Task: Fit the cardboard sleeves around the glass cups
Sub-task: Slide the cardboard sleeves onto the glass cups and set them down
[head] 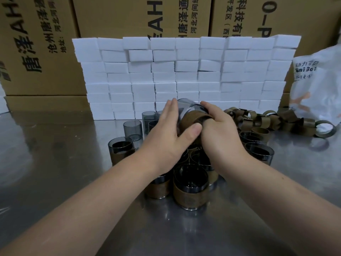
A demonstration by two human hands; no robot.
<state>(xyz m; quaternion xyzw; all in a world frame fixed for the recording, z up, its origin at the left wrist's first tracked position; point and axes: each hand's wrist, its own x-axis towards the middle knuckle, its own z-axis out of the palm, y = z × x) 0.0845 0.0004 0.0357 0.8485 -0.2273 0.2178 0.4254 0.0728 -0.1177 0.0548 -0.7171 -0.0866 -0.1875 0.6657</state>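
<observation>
Glass cup (pixel 188 107) and cardboard sleeve (pixel 193 120) are together between our two hands, held above the cluster of cups in the middle of the table and tipped well off upright. Our right hand (pixel 219 130) has its fingers curled round the sleeve, with the thumb over the top of the band. Our left hand (pixel 166 129) lies against the cup's left side with fingers straight, its thumb pressing on the sleeve's near edge. Smoky glass shows beyond the band on the far side.

We judge the cup stiff, smooth and weighty for its size, slippery where bare, and liable to chip if it knocks its neighbours. It is best braced across the wall with a flat palm. The sleeve looks light and thin and would likely crease if squeezed, so we would push evenly on its edge.

Just below our hands stand the sleeved cups (pixel 191 193), upright and packed close. Bare cups (pixel 132 129) stand to the far left of them, and loose sleeves (pixel 276 121) lie heaped to the right.

All of this rests on a steel table (pixel 55 163), hard and reflective. At its far side rises a wall of white foam blocks (pixel 184 76), with printed cartons (pixel 36 43) behind it and a white bag (pixel 317 85) at the right.
</observation>
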